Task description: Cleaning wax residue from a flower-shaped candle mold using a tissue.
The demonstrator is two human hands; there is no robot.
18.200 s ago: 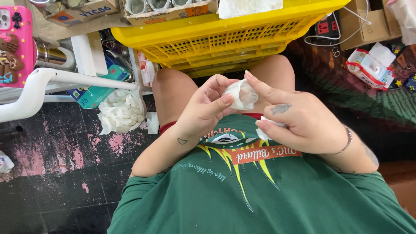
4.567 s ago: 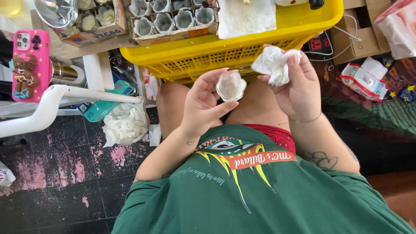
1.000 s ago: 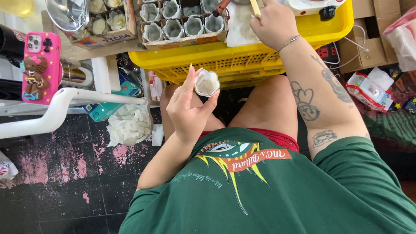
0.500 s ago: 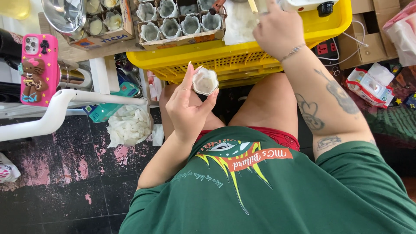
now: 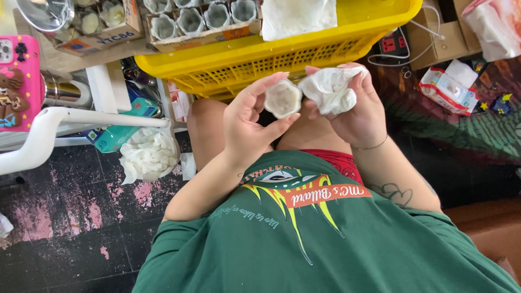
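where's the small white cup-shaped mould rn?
In the head view, the small white cup-shaped mould is held in the left hand, centre frame, just below the yellow plastic crate and beside the right hand's crumpled white tissue.

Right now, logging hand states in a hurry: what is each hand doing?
Left hand: holding a small cup.
Right hand: closed on a crumpled tissue.

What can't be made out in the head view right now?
- Inside of the small white cup: too small and blurred.
- Right hand palm: covered by the crumpled white tissue.
- Left hand palm: turned away.
- Tray of cups on the yellow basket: cut by top edge.
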